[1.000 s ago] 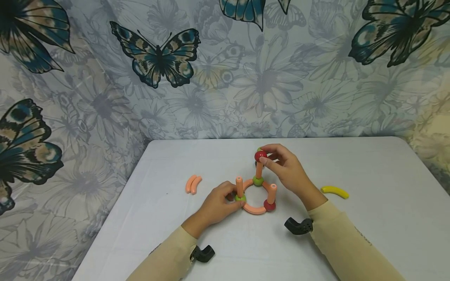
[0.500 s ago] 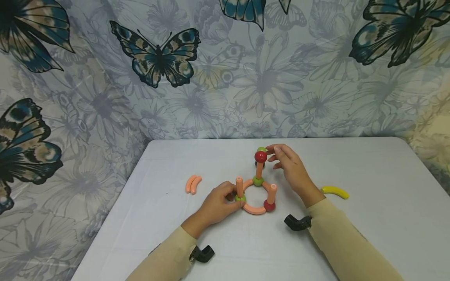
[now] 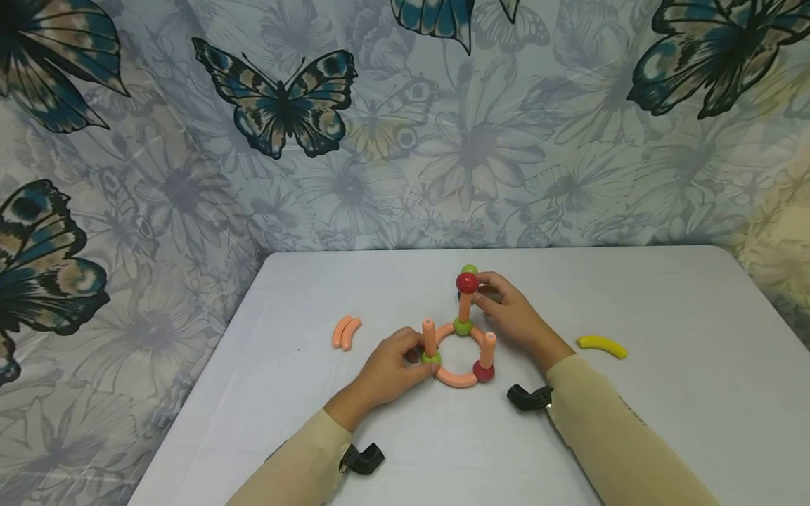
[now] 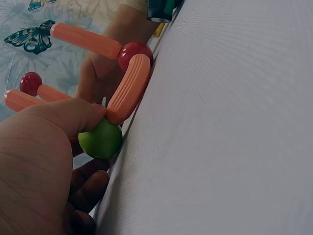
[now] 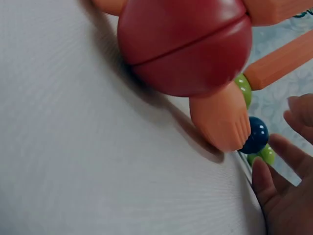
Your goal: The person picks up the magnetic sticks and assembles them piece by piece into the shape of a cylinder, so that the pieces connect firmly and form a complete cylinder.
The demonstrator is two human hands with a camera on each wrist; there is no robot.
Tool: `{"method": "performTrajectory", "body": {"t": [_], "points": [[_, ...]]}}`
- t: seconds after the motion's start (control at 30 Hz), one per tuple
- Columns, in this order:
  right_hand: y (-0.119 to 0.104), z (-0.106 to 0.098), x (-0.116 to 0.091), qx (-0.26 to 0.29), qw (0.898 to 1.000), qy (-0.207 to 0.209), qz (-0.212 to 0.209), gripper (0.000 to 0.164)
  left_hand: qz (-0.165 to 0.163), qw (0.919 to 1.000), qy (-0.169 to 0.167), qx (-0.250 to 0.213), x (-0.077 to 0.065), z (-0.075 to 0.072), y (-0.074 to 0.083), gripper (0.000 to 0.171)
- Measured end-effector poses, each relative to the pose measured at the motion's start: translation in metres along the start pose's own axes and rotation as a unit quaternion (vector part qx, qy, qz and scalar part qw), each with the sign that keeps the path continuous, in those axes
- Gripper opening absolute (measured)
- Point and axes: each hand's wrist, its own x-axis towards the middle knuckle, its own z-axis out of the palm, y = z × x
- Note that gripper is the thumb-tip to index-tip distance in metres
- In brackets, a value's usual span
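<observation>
A ring of curved orange rods [image 3: 457,379] joined by balls lies on the table, with upright orange rods on it. My left hand [image 3: 394,369] pinches the green ball [image 4: 100,138] at the ring's left corner. On the front right corner sits a red ball [image 3: 484,371]. A second red ball [image 3: 467,282] tops the far upright rod, above another green ball [image 3: 463,327]. My right hand [image 3: 515,316] reaches behind that rod, fingers apart beside a dark blue ball [image 5: 256,135] and a loose green ball [image 5: 267,153]; contact is unclear.
Two curved orange rods [image 3: 346,333] lie side by side at the left of the white table [image 3: 392,281]. Right of my right hand is a curved yellow rod [image 3: 601,345]. A patterned wall covering [image 3: 380,204] rises behind the table's far edge.
My right hand has let go of the red ball atop the far rod, drawn back, then moved lower toward the balls behind it. My left hand keeps its hold.
</observation>
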Motion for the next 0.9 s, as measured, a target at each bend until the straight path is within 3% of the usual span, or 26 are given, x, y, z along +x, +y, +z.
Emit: {"method": "performTrajectory", "body": {"t": [0.1,0.23,0.33,0.5,0.63,0.9], "points": [[0.002,0.001,0.001,-0.018,1.0,-0.016,-0.009,0.044,-0.002,1.0,-0.002,-0.002,0.0,0.0,0.001,0.019],[0.004,0.004,0.007,-0.059,0.996,-0.046,-0.056,0.037,-0.001,1.0,-0.002,0.001,-0.001,-0.001,0.001,0.02],[0.005,0.006,0.008,-0.099,0.992,-0.035,-0.065,0.029,0.001,1.0,-0.001,0.001,0.0,0.0,0.001,0.019],[0.004,0.007,0.004,-0.136,0.99,0.02,-0.029,0.029,0.004,1.0,0.0,-0.001,0.0,0.0,0.0,0.019],[0.006,0.007,0.001,-0.148,0.988,0.044,-0.029,0.03,0.004,1.0,0.0,-0.002,0.0,0.0,0.001,0.019],[0.0,-0.002,-0.011,-0.095,0.993,0.064,0.023,0.036,0.006,1.0,0.001,0.001,0.0,0.0,0.001,0.019]]}}
